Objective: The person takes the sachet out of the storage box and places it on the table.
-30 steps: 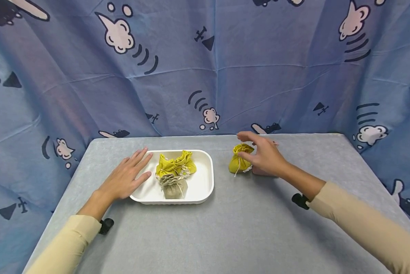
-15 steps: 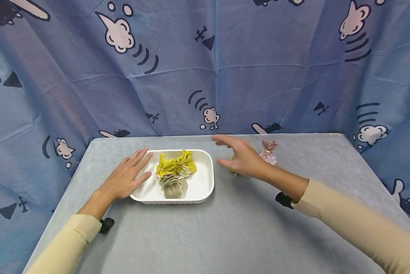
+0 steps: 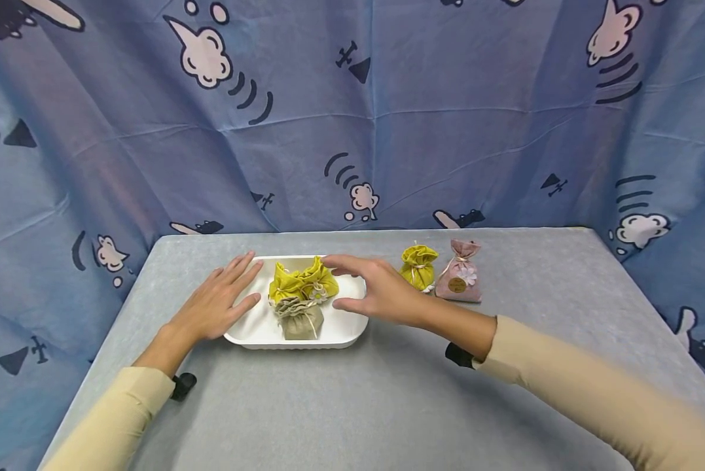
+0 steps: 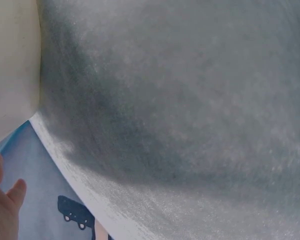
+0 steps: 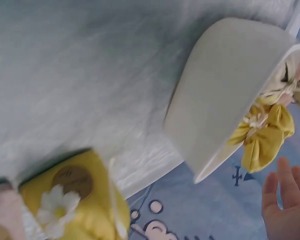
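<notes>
In the head view my left hand point(image 3: 211, 307) rests on the left rim of a white tray point(image 3: 352, 328), fingers extended. Two yellow drawstring pouches point(image 3: 284, 285) lie in it, with a grey-green drawstring pouch point(image 3: 301, 322) in front of them. My right hand point(image 3: 381, 291) hovers over the tray's right side, thumb and fingers apart, holding nothing; its fingertips are close to the right yellow pouch point(image 3: 323, 281). In the right wrist view, that hand point(image 5: 290, 205) appears below the yellow pouch point(image 5: 267, 142) at the tray's edge.
To the tray's right, a yellow pouch point(image 3: 418, 261) with a white flower and a pink pouch point(image 3: 458, 281) with a round label stand side by side on the grey table point(image 3: 328, 405). A blue patterned curtain point(image 3: 446, 150) hangs behind the table's far edge.
My right hand has swept left from beside the yellow and pink pouches, past them, to above the tray. Both pouches are now uncovered. The left hand has stayed put.
</notes>
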Available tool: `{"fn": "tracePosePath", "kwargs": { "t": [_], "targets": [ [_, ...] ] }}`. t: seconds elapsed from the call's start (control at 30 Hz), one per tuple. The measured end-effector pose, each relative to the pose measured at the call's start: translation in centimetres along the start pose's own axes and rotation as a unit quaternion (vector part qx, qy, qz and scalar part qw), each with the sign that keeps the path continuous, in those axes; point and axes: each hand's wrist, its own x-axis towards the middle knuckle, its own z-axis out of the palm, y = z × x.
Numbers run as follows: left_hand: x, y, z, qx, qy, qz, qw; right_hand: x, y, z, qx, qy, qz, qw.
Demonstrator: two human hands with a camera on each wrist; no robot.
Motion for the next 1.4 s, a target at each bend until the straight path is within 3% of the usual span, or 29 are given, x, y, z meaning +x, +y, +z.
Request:
{"fn": "tracePosePath", "kwargs": {
  "t": [0.23, 0.5, 1.07, 1.4],
  "targets": [
    [0.0, 0.1, 0.0, -0.001, 0.006, 0.001, 1.0000, 0.7, -0.6, 2.0, 0.005, -0.026, -0.019, 0.999],
    [0.1, 0.0, 0.0, 0.001, -0.010, -0.010, 0.9999, 1.4, -0.9, 3.8, 0.023, -0.032, -0.037, 0.999],
    [0.1, -0.1, -0.1, 0.000, -0.017, -0.015, 0.9997, 2.3, -2.2, 5.6, -0.018, -0.084, -0.002, 0.996],
    [0.0, -0.1, -0.1, -0.003, -0.019, -0.018, 0.9997, 2.3, -2.0, 5.9, -0.027, -0.075, 0.001, 0.997]
  ]
}}
